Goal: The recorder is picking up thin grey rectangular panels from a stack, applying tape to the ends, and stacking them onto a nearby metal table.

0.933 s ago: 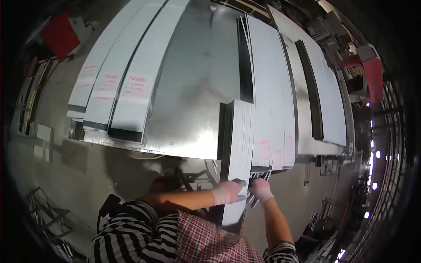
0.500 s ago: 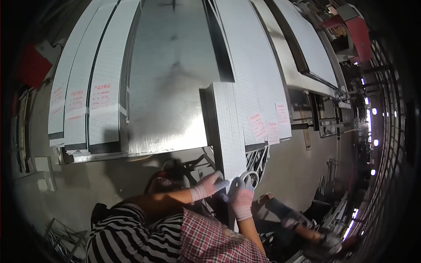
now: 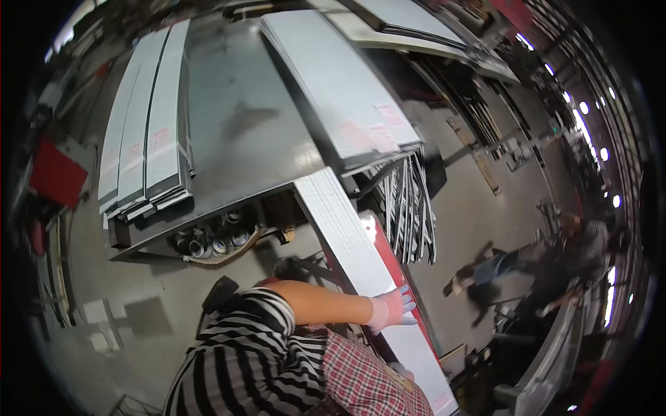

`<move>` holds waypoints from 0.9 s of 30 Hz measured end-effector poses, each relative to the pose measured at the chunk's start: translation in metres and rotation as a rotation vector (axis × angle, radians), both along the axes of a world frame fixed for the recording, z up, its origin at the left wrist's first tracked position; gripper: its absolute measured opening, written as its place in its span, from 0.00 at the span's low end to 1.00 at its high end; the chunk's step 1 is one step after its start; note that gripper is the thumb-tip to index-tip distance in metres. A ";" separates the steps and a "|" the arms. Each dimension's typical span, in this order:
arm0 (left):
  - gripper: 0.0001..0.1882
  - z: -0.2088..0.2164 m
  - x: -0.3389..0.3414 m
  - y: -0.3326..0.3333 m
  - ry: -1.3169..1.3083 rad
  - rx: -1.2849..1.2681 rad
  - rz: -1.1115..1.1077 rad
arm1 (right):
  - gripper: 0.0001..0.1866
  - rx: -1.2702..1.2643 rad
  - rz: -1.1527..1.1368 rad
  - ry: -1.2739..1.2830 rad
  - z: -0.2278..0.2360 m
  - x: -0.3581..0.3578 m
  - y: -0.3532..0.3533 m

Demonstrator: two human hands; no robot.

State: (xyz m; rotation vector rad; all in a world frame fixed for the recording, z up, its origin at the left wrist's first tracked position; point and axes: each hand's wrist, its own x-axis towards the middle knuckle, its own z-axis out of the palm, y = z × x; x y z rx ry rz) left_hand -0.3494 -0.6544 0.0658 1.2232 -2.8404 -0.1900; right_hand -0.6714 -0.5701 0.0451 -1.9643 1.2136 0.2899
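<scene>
A long white panel [image 3: 354, 239] slants from the near edge of the metal table down past my right side, with a pinkish printed label at its near end. My left hand [image 3: 392, 309], in a pink and grey-blue work glove, lies across the panel with its fingers spread. A small pale patch beside my checked apron [image 3: 368, 360] may be my right glove; its fingers are hidden. Alongside the panel runs a red surface [image 3: 385, 253].
On the metal table [image 3: 229, 132] lie stacked white panels at left [image 3: 156, 118] and right [image 3: 340, 83]. A bundle of thin metal strips [image 3: 409, 215] hangs below the right stack. Cans [image 3: 220, 246] stand under the table. Another person [image 3: 569, 256] is at right.
The panel has come off the table toward me and to the right. My left hand now lies flat across it. The white ring-shaped roll by my right hand is out of sight. The view has turned.
</scene>
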 end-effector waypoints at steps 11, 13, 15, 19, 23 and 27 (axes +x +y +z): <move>0.51 0.052 -0.174 -0.026 0.212 1.580 -0.327 | 0.27 -0.216 -0.700 -0.312 -0.036 -0.167 0.056; 0.50 0.073 -0.174 -0.005 0.286 1.603 -0.273 | 0.29 -0.315 -0.800 -0.408 -0.013 -0.189 0.045; 0.52 0.098 -0.157 0.013 0.349 1.568 -0.352 | 0.31 -0.456 -0.882 -0.510 0.025 -0.209 0.031; 0.58 0.114 -0.082 0.061 0.501 1.275 -0.516 | 0.35 -0.867 -0.919 -0.778 0.161 -0.233 0.012; 0.61 0.139 0.051 0.162 0.670 1.296 0.031 | 0.38 -1.127 -0.645 -1.054 0.291 -0.162 0.009; 0.71 0.044 0.101 0.277 0.811 0.586 0.398 | 0.42 -0.594 -0.298 -1.117 0.239 0.017 0.011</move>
